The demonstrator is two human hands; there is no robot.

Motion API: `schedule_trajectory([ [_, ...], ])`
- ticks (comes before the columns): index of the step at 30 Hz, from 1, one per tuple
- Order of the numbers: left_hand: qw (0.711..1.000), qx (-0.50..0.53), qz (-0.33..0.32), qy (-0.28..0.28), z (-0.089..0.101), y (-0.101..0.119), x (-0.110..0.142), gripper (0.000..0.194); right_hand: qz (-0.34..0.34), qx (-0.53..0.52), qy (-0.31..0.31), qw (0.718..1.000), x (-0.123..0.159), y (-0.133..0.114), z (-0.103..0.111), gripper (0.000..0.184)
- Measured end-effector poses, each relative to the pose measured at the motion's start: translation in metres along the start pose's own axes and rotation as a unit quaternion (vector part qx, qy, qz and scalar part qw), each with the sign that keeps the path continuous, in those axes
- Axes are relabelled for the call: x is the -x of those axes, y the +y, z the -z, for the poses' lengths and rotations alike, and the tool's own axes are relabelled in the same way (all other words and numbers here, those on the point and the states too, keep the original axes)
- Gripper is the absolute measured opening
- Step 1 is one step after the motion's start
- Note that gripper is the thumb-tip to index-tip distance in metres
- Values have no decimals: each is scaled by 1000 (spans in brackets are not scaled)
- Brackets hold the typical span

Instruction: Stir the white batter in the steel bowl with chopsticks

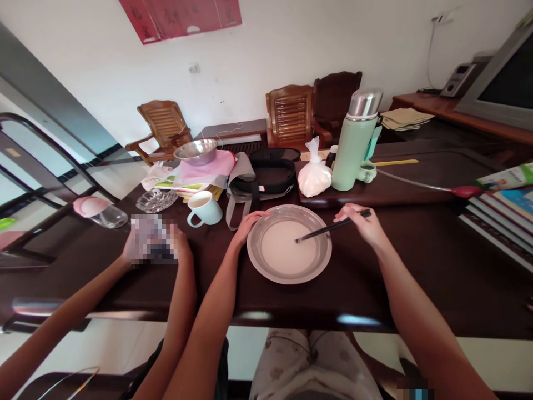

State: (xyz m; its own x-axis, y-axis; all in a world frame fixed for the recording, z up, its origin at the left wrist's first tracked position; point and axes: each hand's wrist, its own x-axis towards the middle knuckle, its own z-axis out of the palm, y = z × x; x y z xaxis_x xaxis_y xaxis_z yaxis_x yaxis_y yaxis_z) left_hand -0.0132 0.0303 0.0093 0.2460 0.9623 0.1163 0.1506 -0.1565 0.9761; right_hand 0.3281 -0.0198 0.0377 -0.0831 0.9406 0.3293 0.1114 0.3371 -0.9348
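A shallow metal basin (255,261) stands on the dark table in front of me, with a milky white liquid (283,253) inside. My left hand (249,226) grips its left rim, fingertips over the edge. In my right hand (360,220), a pair of dark chopsticks (327,229) slants down to the left. Their tips are in the liquid near the middle of the basin. The fingers of my right hand are closed around the upper end, just beyond the basin's right rim. Behind the basin sits a knotted clear bag of white powder (315,176).
A green thermos (353,147) and a light blue mug (205,209) stand behind the basin. Another person's hands (181,244) hold a blurred item at left. A baby bottle (100,211), glass dish (156,201), black-and-grey bag (264,179) and stacked books (502,228) also occupy the table.
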Motion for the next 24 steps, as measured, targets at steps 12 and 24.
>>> schedule_trajectory([
  [12, 1000, -4, -1, -1, 0, 0, 0, 30, -14, 19, -9, 1000, 1, -5, -3, 38],
  [24, 999, -28, 12, 12, 2, -2, -1, 26, -4, 12, -30, 999, 2, -6, -8, 38],
])
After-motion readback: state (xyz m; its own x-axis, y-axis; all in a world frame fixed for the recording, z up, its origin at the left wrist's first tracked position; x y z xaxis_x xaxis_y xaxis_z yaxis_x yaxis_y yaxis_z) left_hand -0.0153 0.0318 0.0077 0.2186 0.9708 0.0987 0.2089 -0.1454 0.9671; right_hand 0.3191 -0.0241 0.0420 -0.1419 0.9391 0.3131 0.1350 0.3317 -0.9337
